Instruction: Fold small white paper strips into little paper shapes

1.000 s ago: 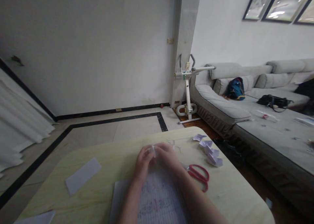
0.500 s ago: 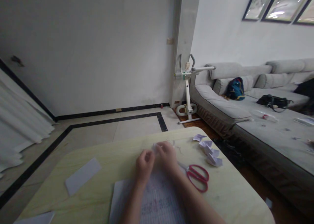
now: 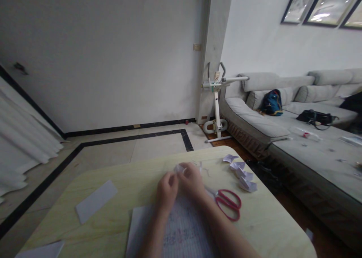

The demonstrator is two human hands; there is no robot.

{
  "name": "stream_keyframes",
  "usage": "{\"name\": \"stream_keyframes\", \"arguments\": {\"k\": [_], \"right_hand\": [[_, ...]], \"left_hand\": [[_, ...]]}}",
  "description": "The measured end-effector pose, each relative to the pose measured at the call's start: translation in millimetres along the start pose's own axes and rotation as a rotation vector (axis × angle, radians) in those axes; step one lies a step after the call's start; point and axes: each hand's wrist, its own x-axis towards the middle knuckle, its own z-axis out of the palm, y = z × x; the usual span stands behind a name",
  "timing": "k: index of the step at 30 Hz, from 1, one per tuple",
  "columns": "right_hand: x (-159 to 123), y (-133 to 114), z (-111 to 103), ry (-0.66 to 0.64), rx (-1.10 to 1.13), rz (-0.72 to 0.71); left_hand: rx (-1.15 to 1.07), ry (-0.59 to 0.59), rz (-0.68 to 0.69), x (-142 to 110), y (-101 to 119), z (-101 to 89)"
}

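Observation:
My left hand [image 3: 167,190] and my right hand [image 3: 192,179] meet above the far half of the table, both closed on a small folded piece of white paper [image 3: 179,168]. Fingers cover most of that paper, so its full shape is hidden. Beneath my forearms lies a lined sheet with handwriting [image 3: 183,231]. Red-handled scissors [image 3: 228,204] rest to the right of my right forearm, their blades partly behind it. Several small folded paper pieces [image 3: 240,172] sit along the table's right side. Thin paper strips [image 3: 206,170] lie just beyond my right hand.
On the left of the pale table [image 3: 132,186] is a white paper rectangle [image 3: 96,201], with another paper [image 3: 42,250] at the near left corner. A grey sofa [image 3: 305,160] stands to the right, holding a blue backpack [image 3: 272,103]. White exercise equipment [image 3: 216,107] stands by the wall.
My hands stay in nearly the same place, with the right fingers shifted slightly on the folded paper. More of the paper shows above the fingers now. The things on the table have not moved.

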Motion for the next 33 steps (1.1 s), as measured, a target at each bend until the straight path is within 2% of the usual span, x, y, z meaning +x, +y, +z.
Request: {"name": "stream_keyframes", "arguments": {"k": [8, 14, 27, 33], "right_hand": [[-0.4, 8.9, 3.3, 0.024, -0.090, -0.069], [-0.8, 6.9, 2.9, 0.031, -0.087, -0.080], [-2.2, 0.7, 2.4, 0.110, -0.038, -0.051], [-2.7, -0.7, 2.1, 0.129, -0.033, -0.082]], "left_hand": [[0.100, 0.012, 0.033, -1.4, 3.3, -0.2], [0.136, 0.023, 0.051, -1.0, 3.4, 0.1], [0.109, 0.028, 0.130, -3.0, 6.8, -0.1], [0.084, 0.013, 0.130, -3.6, 8.5, -0.1]]}}
